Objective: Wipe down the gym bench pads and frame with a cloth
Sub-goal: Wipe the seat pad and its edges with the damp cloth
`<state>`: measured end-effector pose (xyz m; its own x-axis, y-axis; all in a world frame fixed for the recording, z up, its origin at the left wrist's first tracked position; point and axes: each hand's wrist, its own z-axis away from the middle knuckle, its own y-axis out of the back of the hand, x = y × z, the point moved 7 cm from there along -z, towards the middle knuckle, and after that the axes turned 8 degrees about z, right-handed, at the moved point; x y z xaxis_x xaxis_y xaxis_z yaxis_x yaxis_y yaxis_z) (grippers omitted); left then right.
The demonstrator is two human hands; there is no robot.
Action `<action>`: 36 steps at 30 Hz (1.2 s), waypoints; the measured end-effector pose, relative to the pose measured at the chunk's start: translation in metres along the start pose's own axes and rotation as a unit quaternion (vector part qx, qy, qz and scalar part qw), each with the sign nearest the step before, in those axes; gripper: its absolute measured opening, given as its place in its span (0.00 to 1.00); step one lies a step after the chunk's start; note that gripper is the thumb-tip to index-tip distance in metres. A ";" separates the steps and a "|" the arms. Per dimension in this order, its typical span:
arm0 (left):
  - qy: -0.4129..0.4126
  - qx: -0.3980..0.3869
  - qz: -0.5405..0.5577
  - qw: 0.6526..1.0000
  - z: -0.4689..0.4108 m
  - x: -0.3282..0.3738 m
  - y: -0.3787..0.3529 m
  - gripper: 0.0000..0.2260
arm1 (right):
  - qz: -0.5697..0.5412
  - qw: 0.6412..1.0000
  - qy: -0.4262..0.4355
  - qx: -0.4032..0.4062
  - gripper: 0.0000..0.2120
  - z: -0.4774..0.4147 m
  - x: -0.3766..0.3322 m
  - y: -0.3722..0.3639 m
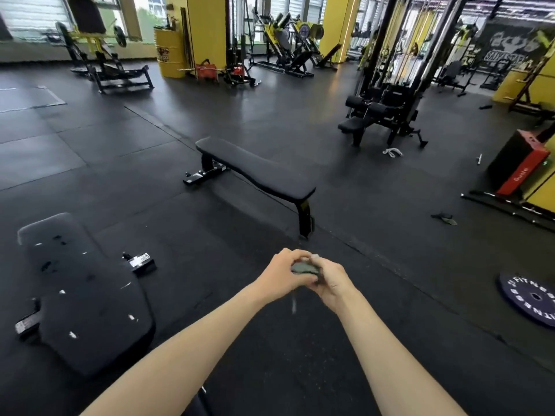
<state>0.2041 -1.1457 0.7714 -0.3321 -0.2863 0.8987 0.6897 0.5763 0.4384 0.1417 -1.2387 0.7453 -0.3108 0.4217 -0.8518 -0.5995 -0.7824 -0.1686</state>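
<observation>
Grey cloth, wadded in the left hand and right hand grips, may only smear the gym bench.

Open rubber floor rings the flat bench, with clutter out at the edges.

The left hand and right hand, together gripping a grey cloth, hang over bare floor just short of the flat bench's near leg. Both long sides of that bench face open floor. To the left, a worn second bench lies near, its foot bracket jutting into the gap. On the right, a weight plate, a barbell, a dark scrap and a red-and-black plyo box sit well apart from it.
</observation>
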 end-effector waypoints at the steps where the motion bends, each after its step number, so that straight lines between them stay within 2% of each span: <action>1: 0.019 0.025 0.010 0.999 -0.009 -0.002 -0.005 0.20 | -0.024 1.000 -0.015 -0.014 0.13 -0.007 -0.003 0.009; 4: 0.061 0.075 0.040 0.994 -0.029 -0.007 -0.011 0.16 | -0.055 0.996 -0.042 -0.051 0.11 -0.024 -0.011 0.025; 6: 0.079 0.102 0.079 0.988 -0.040 -0.014 -0.011 0.09 | 0.010 0.997 -0.041 -0.061 0.12 -0.036 -0.013 0.029; 8: 0.095 0.117 0.095 0.984 -0.048 -0.020 -0.012 0.07 | 0.069 0.994 -0.041 -0.078 0.13 -0.046 -0.014 0.025; 14: 0.141 0.133 0.152 0.969 -0.079 -0.046 0.000 0.15 | 0.091 0.987 -0.032 -0.125 0.08 -0.083 -0.021 0.009; 16: 0.153 0.129 0.171 0.965 -0.090 -0.056 0.009 0.16 | 0.130 0.983 -0.026 -0.129 0.06 -0.097 -0.026 0.000; 17: 0.160 0.128 0.178 0.962 -0.097 -0.062 0.014 0.16 | 0.151 0.981 -0.026 -0.123 0.07 -0.106 -0.029 -0.003; 19: 0.177 0.124 0.202 0.955 -0.112 -0.073 0.026 0.16 | 0.173 0.980 -0.026 -0.098 0.14 -0.130 -0.036 -0.008; 23: 0.215 0.160 0.307 0.913 -0.153 -0.099 0.068 0.18 | 0.173 0.984 -0.022 -0.037 0.20 -0.185 -0.064 -0.014; 26: 0.248 0.185 0.355 0.882 -0.183 -0.117 0.102 0.17 | 0.167 0.986 -0.024 -0.009 0.17 -0.226 -0.086 -0.022; 31: 0.272 0.194 0.437 0.835 -0.229 -0.133 0.141 0.15 | 0.127 0.991 -0.028 -0.028 0.12 -0.285 -0.111 -0.060; 33: 0.272 0.199 0.428 0.838 -0.244 -0.140 0.157 0.16 | 0.179 0.983 -0.028 -0.005 0.11 -0.312 -0.114 -0.074; 36: 0.269 0.222 0.341 0.873 -0.265 -0.156 0.188 0.17 | 0.267 0.962 -0.055 0.016 0.06 -0.349 -0.117 -0.098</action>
<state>0.5559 -1.1958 0.7120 0.4910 -0.0109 0.8711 0.2518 0.9590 -0.1300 0.4940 -1.3716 0.6884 -0.6562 0.0118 -0.7545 -0.3544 -0.8876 0.2944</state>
